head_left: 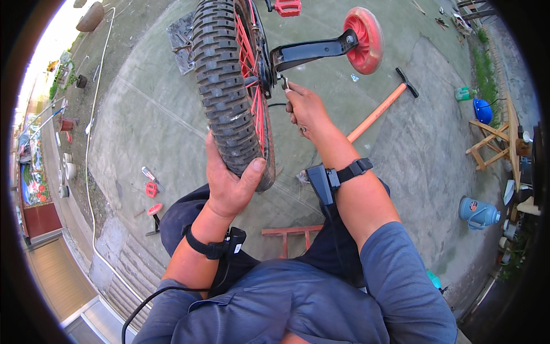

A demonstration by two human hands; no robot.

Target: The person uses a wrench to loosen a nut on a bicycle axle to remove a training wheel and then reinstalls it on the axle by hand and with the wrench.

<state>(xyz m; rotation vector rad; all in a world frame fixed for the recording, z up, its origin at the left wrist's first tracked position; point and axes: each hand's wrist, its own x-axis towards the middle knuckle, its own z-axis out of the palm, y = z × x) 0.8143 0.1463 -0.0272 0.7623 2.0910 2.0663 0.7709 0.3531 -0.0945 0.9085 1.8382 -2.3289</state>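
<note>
A bicycle's black knobby tire (220, 92) with red spokes stands upright before me. My left hand (232, 183) grips its lower near end, thumb over the tread. A black bracket (309, 51) carries a small red training wheel (364, 43) to the right of the hub. My right hand (303, 112) is closed on a small metal tool (286, 85), probably a wrench, beside the bolt under the bracket's inner end. A red pedal (286, 8) shows above. Below, an orange-handled hammer or pick (379, 110) lies on the concrete.
At left lie a screwdriver (148, 173), a loose red pedal (151, 190) and another small wheel (154, 211), with a long hose (91, 126) beyond. A red frame (292, 230) is between my legs. At right stand a wooden stool (488, 148), blue helmet (482, 112) and blue thermos (478, 213).
</note>
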